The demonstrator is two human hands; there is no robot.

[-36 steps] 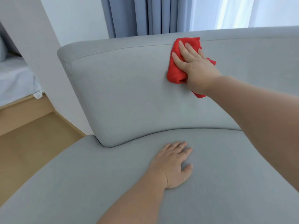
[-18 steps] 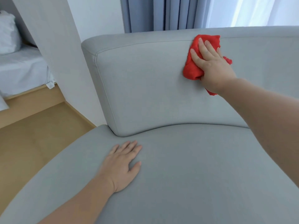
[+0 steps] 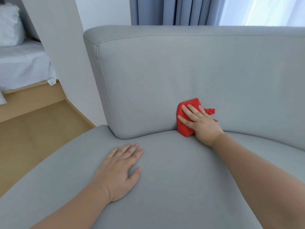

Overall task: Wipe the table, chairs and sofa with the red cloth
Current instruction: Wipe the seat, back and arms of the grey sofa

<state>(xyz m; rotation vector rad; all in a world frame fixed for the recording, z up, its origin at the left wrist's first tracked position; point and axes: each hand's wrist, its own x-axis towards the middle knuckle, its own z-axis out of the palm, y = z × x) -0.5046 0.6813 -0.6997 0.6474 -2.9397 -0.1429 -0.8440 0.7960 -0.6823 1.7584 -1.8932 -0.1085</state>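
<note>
Filling most of the view, a pale grey fabric-upholstered sofa [image 3: 165,76] curves from left to right, with a tall padded backrest edged in a stitched seam and a broad, smooth seat cushion [image 3: 181,195] below it. The weave looks fine and even, with faint creasing low on the backrest. Left of the sofa lie a light wooden floor [image 3: 33,138] and a plain white wall column [image 3: 66,55]. Behind the backrest hang pleated blue-grey curtains [image 3: 165,10], with a bright sheer white panel to their right. At far left stands a bed with a white sheet [image 3: 21,66] on a wooden base, a white pillow [image 3: 8,25] lying on top.

The left hand [image 3: 120,171] lies flat, palm down, on the seat cushion near its left front edge, fingers straight and slightly spread, holding nothing. The right hand [image 3: 201,124] presses flat against the lower backrest, fingers extended and apart, not curled. Under it sits the crumpled bright red cloth [image 3: 184,129], soft and fuzzy in texture, bunched into an uneven wad. It is pinned to the backrest just above the crease where backrest meets seat, its lower corner touching that crease and ragged folds showing beyond the fingers at the right.
</note>
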